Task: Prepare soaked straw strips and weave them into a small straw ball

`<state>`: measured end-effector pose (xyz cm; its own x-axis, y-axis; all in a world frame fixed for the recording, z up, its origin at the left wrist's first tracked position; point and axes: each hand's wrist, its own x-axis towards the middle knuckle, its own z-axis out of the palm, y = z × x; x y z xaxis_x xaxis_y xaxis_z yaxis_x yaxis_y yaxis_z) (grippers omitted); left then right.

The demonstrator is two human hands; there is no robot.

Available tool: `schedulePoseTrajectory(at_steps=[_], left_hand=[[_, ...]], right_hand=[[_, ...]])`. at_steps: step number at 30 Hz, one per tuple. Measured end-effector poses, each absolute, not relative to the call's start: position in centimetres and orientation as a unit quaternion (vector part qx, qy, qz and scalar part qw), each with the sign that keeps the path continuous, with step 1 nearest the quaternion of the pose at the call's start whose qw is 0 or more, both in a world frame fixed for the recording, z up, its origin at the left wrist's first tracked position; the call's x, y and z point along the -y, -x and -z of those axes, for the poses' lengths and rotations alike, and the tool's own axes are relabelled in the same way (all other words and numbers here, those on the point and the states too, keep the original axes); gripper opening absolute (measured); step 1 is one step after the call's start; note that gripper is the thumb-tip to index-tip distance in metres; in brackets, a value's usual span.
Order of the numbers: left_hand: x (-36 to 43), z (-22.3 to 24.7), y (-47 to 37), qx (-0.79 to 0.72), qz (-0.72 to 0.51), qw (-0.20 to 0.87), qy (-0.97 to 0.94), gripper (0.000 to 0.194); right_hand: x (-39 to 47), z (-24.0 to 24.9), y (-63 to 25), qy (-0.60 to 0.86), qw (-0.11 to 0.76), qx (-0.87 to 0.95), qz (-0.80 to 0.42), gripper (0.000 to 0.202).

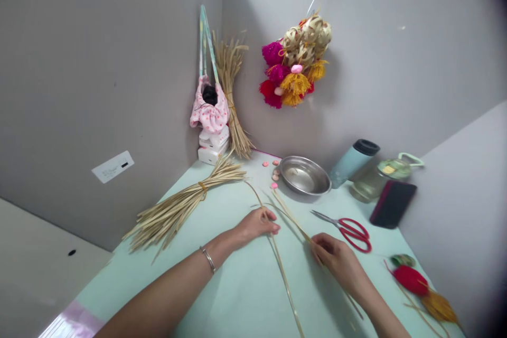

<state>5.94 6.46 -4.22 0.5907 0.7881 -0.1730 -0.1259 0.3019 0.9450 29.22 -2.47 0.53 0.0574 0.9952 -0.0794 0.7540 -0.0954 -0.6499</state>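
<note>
My left hand, with a silver bangle at the wrist, pinches a long thin straw strip that runs down toward the table's near edge. To its right, my right hand is closed on several pale straw strips, whose ends point up and left toward the metal bowl. The two hands are apart over the pale green table. Left of them lies a tied bundle of straw. Red-handled scissors rest beyond my right hand, blades pointing left.
A metal bowl stands at the back beside small pink pieces. On the right are a blue tumbler, a green jug, a phone and red yarn. Woven balls with tassels hang above.
</note>
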Motion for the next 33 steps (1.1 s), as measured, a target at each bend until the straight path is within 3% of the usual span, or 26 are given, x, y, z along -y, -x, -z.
schedulePoseTrajectory(at_steps=[6,15,18,23,27,33], left_hand=[[-7.6,3.3,-4.5,-0.335,-0.272,0.689,-0.583,0.017],[-9.7,3.1,-3.2,-0.309,-0.195,0.670,-0.646,0.037],[-9.1,3.7,-3.2,-0.343,-0.208,0.636,-0.659,0.036],[-7.7,2.8,-2.8,-0.422,-0.268,0.521,-0.692,0.056],[-4.9,1.4,-2.0,-0.412,-0.259,0.455,-0.746,0.047],[-1.2,1.7,-1.3,-0.329,-0.160,0.321,-0.874,0.041]], right_hand=[[5.1,-0.4,-33.7,0.765,0.213,0.604,-0.067,0.034],[7.5,0.4,-34.7,0.796,0.103,0.597,-0.013,0.042],[7.6,0.4,-34.5,0.763,0.161,0.626,-0.011,0.037],[7.5,0.2,-33.7,0.767,0.251,0.585,-0.082,0.034],[7.3,-0.2,-32.7,0.750,0.314,0.558,-0.166,0.036],[7.4,0.4,-34.8,0.749,0.250,0.613,-0.009,0.047]])
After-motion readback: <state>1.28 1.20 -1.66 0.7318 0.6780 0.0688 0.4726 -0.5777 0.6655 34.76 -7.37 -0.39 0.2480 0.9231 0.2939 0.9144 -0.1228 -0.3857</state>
